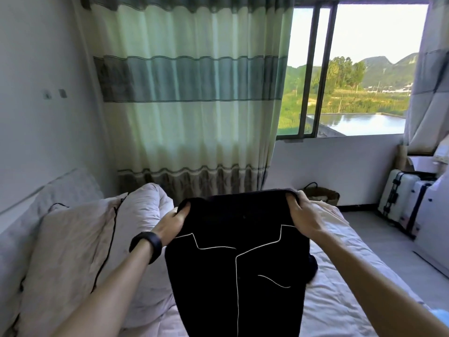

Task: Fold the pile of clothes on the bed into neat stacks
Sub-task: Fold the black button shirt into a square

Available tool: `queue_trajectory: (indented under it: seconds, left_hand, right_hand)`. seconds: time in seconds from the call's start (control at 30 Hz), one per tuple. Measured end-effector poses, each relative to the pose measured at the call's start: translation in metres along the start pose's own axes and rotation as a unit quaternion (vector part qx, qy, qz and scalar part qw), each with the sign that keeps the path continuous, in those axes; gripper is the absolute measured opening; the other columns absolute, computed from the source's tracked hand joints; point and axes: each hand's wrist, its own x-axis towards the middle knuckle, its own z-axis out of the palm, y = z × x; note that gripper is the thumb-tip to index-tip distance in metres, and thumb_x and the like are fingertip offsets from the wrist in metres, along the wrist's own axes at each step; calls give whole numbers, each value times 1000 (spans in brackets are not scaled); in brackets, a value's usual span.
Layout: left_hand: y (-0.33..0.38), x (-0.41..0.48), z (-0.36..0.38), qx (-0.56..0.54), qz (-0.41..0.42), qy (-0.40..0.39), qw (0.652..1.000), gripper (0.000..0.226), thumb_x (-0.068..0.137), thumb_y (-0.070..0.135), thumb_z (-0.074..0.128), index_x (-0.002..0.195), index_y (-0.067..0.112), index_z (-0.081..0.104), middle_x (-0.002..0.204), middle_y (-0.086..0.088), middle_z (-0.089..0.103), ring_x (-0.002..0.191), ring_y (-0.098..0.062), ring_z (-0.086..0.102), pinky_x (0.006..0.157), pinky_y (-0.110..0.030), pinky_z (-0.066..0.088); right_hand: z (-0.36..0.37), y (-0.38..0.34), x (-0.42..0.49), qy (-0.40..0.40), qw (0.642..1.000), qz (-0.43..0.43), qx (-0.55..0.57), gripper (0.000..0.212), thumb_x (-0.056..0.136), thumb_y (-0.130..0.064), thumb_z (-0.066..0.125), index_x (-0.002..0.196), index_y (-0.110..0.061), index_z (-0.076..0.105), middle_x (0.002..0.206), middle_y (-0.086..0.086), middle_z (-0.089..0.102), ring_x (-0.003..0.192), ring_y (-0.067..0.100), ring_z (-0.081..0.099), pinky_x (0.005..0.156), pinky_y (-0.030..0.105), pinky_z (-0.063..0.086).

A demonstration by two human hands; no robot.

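curtain: striped green-and-cream fabric curtain (194,93), drawn over the left part of the window
window: dark-framed sliding glass window (352,69); trees, hills and water outside
luggage: two white hard-shell suitcases with black trim (398,198), upright, side by side at far right
basket: brown woven basket (320,193) on the floor below the sill
bedding: pale crumpled pillow (68,239) at left, thin black cable (109,242) across it; bunched white quilt (148,207) just beyond
wall: two small grey wall plates (54,94), left wall

Black shirt, pale bedding, striped curtain

The shirt (233,263) is black with thin white piping; the bed (340,300) sheet and quilt (145,215) are whitish; the curtain (192,93) carries cream and grey-green bands; the wristband (147,245) is black; the suitcases (403,200) are white with black trim.
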Motion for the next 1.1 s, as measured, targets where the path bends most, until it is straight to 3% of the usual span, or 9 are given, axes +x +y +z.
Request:
queue_trajectory:
  seconds: [0.1,0.2,0.33,0.43,0.53,0.67,0.77,0.97,1.1]
  left_hand:
    - [-2,12,-28,262,55,32,963,54,100,59,37,89,13,62,87,-6,66,98,-27,63,86,-31,41]
    - [14,23,-55,280,103,9,954,63,91,70,46,88,12,70,86,-7,71,89,-27,66,78,-34,47]
    - [-7,5,-65,444,42,-106,889,82,73,86,42,93,14,75,92,-5,74,91,-21,66,86,-31,50]
    - [-33,-20,-61,337,-18,-144,930,80,66,85,47,75,11,75,68,8,71,67,-4,65,69,-16,46]
    - [-53,-39,-67,168,-70,-178,967,61,72,76,54,82,20,77,79,18,75,74,8,67,72,-7,45]
    - [-104,-63,-79,-6,-104,-307,946,54,84,52,64,114,7,69,105,2,72,92,-8,67,77,-16,49]
    - [-132,-79,-79,86,-44,-298,950,49,85,51,63,96,4,61,78,2,52,74,-13,45,73,-29,34]
    - [-129,-107,-94,190,-15,-280,941,59,78,79,53,68,22,66,53,13,47,47,0,41,45,-14,31]
    - [-129,-153,-91,230,76,-144,960,54,75,86,35,79,39,61,62,17,58,60,1,53,62,-29,39]
  right_hand:
    - [-17,4,1,-3,966,-70,-249,51,104,-61,26,112,-32,67,108,11,73,103,33,65,70,36,28]
    - [-31,0,9,-5,965,-91,-247,70,97,-74,22,83,-27,72,88,6,71,92,33,65,70,36,36]
    - [-38,26,5,-138,942,-31,-303,82,84,-88,13,115,-38,71,120,-5,69,117,18,57,105,35,39]
    - [-33,42,-18,-192,955,-48,-220,43,88,-77,35,124,-64,56,139,-15,56,112,-8,36,95,10,21]
    - [-34,42,-38,-189,966,-63,-167,35,72,-78,41,106,-81,45,139,-17,48,109,-10,28,102,21,21]
    - [-34,45,-64,-212,952,-43,-218,58,72,-67,45,118,-39,66,136,0,58,122,21,48,110,45,36]
    - [-25,49,-98,-234,934,-50,-267,64,72,-75,40,100,-24,69,101,-1,70,97,22,61,91,39,48]
    - [-28,71,-148,-150,953,-6,-263,78,79,-90,34,78,-22,72,78,-5,72,75,11,65,75,29,50]
    - [-46,75,-173,-107,973,19,-203,69,61,-107,20,77,-61,68,79,-39,61,79,-15,55,72,12,40]
